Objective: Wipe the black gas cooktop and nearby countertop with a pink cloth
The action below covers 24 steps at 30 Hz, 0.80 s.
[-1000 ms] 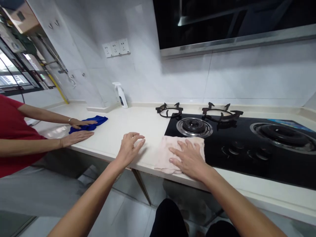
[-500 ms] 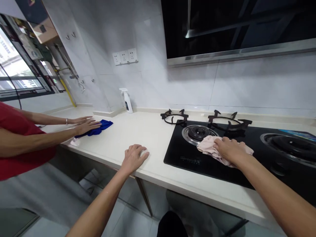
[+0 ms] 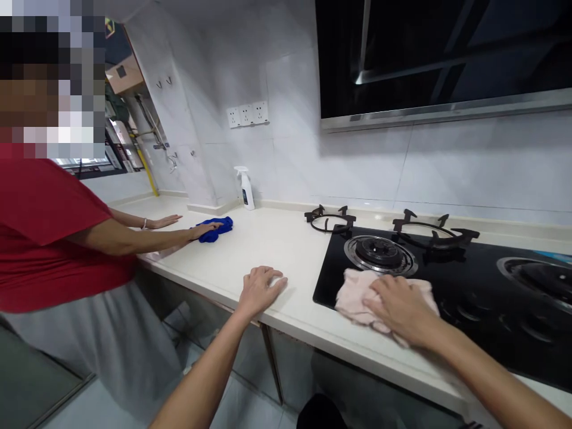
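My right hand (image 3: pixel 400 304) presses a pale pink cloth (image 3: pixel 357 298) down at the front left of the black gas cooktop (image 3: pixel 473 333). Part of the cloth hangs over the cooktop's front edge onto the white countertop (image 3: pixel 263 238). A round burner (image 3: pixel 379 253) lies just behind the cloth. Left of the cooktop, my left hand (image 3: pixel 261 292) rests on the countertop near its front edge, fingers loosely bent and apart, with nothing in it.
At the left a person in a red top (image 3: pixel 58 232) has one hand on a blue cloth (image 3: pixel 214 229). A white spray bottle (image 3: pixel 245 187) stands against the wall. Two pan supports (image 3: pixel 330 221) sit off the burners behind the cooktop. A black range hood (image 3: pixel 438 59) overhangs it.
My right hand has drawn the pink cloth from beside the burner toward the cooktop's front left edge. The other person's blue cloth has slid a little to the right. My left hand stays put.
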Motion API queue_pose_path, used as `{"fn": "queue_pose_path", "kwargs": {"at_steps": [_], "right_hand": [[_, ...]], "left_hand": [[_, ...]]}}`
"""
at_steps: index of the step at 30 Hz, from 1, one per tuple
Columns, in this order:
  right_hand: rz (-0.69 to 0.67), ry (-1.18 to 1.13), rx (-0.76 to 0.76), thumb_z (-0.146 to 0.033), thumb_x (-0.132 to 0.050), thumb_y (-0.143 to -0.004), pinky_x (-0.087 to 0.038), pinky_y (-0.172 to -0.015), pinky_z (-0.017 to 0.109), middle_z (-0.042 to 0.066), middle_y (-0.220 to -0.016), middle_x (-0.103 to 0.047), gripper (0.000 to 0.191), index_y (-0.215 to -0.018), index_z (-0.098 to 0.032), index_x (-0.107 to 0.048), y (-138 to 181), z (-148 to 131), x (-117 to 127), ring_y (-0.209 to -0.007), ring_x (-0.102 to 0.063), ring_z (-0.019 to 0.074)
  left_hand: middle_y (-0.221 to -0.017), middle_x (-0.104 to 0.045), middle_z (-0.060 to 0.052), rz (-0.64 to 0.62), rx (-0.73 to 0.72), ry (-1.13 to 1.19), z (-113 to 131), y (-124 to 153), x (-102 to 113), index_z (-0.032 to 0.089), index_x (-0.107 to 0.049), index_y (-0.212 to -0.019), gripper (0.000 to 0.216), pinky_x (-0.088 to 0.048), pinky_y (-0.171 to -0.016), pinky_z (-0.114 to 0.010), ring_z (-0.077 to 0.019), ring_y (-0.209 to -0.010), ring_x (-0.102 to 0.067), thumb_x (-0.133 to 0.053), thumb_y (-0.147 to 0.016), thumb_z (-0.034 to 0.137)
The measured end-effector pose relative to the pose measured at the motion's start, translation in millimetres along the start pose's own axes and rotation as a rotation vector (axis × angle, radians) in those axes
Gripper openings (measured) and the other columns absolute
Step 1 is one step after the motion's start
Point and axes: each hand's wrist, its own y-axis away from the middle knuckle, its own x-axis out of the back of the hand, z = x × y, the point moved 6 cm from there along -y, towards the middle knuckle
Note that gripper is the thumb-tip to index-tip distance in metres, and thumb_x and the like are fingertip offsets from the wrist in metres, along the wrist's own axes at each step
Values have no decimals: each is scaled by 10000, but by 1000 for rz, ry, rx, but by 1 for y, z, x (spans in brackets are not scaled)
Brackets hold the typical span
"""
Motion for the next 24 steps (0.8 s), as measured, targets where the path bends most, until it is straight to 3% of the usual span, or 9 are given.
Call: {"fn": "queue_pose_path", "kwargs": {"at_steps": [3, 6, 8, 11, 15, 19, 24], "right_hand": [[44, -138, 277, -333, -464, -978, -428, -835, 413, 79, -1044, -601, 153, -1002, -224, -568, -1, -70, 7, -929, -523, 252], [40, -191, 397, -178, -493, -898, -429, -835, 345, 48, -1026, -600, 103, -978, -224, -538, -30, -105, 21, -932, -527, 209], [58, -175, 357, -182, -468, -916, -429, -872, 337, 54, -1097, -608, 178, -1063, -229, -557, -65, -104, 33, -979, -536, 206], [97, -117, 236, -234, -424, -955, -382, -1008, 412, 98, -1311, -571, 388, -1329, -246, -529, -128, -79, 43, -1169, -502, 259], [-23, -34, 55, -366, -450, -948, -341, -1065, 523, 131, -1419, -544, 479, -1400, -256, -568, -183, -41, 14, -1289, -462, 345], [-68, 25, -42, -494, -360, -986, -259, -1087, 642, 166, -1501, -480, 550, -1429, -241, -567, -181, -38, -23, -1345, -401, 412], [-74, -4, 48, -525, -375, -983, -285, -1041, 671, 199, -1468, -495, 568, -1406, -209, -582, -143, -79, -30, -1301, -410, 441]], "left_hand": [[-1220, -677, -48, 7, -19, -13, 1, 1, 0, 332, -757, -1085, 329, -394, -1051, -515, -318, -1238, -546, -536, -960, 541], [-1224, -676, -60, 27, -48, -49, 2, 4, -2, 305, -746, -1092, 290, -402, -1022, -501, -311, -1227, -550, -575, -956, 495], [-1224, -680, -64, 49, -56, -63, 1, 4, -3, 297, -744, -1083, 260, -408, -1006, -485, -302, -1216, -555, -594, -955, 467], [-1206, -688, -62, 70, -54, -57, 0, 4, -4, 290, -742, -1061, 232, -409, -993, -470, -291, -1198, -561, -586, -969, 435], [-1186, -687, -64, 75, -43, -25, -3, 2, -4, 267, -720, -1078, 250, -402, -1001, -473, -282, -1189, -562, -538, -1000, 420], [-1230, -670, -77, 119, 14, 38, -9, 2, -3, 251, -669, -1200, 308, -401, -1042, -477, -275, -1211, -565, -499, -1019, 433], [-1336, -621, -100, 193, 58, 132, -14, 2, -1, 252, -611, -1320, 405, -385, -1086, -479, -279, -1287, -522, -459, -1021, 479]]}}
